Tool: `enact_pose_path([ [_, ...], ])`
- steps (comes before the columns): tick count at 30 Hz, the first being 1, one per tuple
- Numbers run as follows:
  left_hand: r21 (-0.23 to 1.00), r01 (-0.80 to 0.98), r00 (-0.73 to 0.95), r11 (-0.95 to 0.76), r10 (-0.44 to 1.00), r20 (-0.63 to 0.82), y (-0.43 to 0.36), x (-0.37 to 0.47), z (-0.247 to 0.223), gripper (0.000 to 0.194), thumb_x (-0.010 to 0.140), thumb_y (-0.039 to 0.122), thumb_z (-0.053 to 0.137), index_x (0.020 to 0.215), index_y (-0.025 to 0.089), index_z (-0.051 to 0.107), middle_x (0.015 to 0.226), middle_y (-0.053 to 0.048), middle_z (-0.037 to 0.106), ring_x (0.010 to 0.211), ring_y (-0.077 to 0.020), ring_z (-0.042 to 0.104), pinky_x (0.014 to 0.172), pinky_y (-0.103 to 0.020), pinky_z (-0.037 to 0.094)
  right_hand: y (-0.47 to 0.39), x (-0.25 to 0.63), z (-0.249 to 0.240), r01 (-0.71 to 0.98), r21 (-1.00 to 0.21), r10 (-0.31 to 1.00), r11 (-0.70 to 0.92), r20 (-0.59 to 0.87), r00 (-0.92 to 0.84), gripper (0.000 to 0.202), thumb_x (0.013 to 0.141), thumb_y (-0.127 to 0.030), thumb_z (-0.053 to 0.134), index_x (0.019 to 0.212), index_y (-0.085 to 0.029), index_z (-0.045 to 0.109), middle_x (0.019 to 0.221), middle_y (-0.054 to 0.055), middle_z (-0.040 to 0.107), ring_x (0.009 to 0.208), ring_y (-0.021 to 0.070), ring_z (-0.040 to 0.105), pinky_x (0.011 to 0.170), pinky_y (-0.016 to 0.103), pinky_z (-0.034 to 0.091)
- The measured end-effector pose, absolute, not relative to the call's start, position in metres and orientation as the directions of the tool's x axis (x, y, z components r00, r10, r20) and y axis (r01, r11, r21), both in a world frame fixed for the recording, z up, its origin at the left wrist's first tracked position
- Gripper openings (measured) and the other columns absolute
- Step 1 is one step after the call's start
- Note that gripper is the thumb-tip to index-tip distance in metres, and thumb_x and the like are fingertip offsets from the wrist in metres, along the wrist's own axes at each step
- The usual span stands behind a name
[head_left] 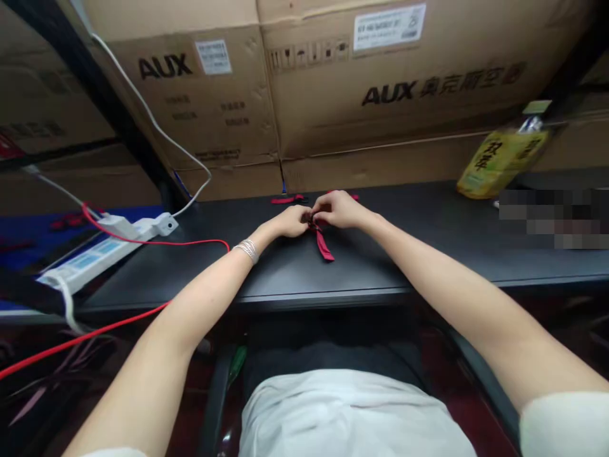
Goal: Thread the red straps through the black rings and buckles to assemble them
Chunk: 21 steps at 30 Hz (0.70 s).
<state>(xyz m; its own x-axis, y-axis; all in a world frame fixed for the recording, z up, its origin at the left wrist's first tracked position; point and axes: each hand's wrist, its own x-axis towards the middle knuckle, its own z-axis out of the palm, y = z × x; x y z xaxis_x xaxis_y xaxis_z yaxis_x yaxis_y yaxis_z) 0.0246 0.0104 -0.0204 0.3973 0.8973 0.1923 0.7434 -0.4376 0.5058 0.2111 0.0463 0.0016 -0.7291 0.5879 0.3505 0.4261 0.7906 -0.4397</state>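
Note:
Both hands meet over the far middle of the black table. My left hand, with silver bangles at the wrist, pinches the upper end of a dark red fabric strap. From the other side, my right hand grips the same end with thumb and bent fingers. The strap's free end hangs toward me onto the tabletop. A small dark part shows between the fingertips, too small to make out. Behind my hands lie another red strap piece with a black part and a bit of red fabric.
AUX cardboard boxes stand along the back of the black table. At left is a white power strip with plugs, a white cable and a red cable. A yellow-labelled bottle stands at the right rear.

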Motion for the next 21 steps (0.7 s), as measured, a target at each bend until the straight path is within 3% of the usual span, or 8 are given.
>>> enact_pose_path([
  [10,0.481,0.746,0.437,-0.460,0.884,0.168,0.0132,0.0228,-0.0224,0.019,0.081,0.024,0.055,0.087,0.013,0.070,0.083,-0.006,0.072,0.074,-0.0198,0.061,0.072,-0.030,0.049,0.0506,0.2168,0.0078,0.370,-0.549,0.641,0.750,0.461,-0.614,0.018,0.075,-0.018,0.065,0.088,-0.012,0.076,0.082,0.006,0.074,0.072,0.0143,0.065,0.071,0.024,0.048],
  [21,0.412,0.781,0.450,-0.470,0.880,0.150,0.0092,0.0251,-0.0185,0.022,0.085,0.023,0.052,0.090,0.012,0.070,0.085,-0.006,0.071,0.076,-0.0190,0.061,0.071,-0.028,0.047,0.0532,0.2178,0.0107,0.178,-0.649,0.647,0.740,0.613,-0.454,0.021,0.080,-0.027,0.064,0.092,-0.012,0.072,0.081,0.007,0.072,0.069,0.0152,0.064,0.069,0.028,0.051],
])
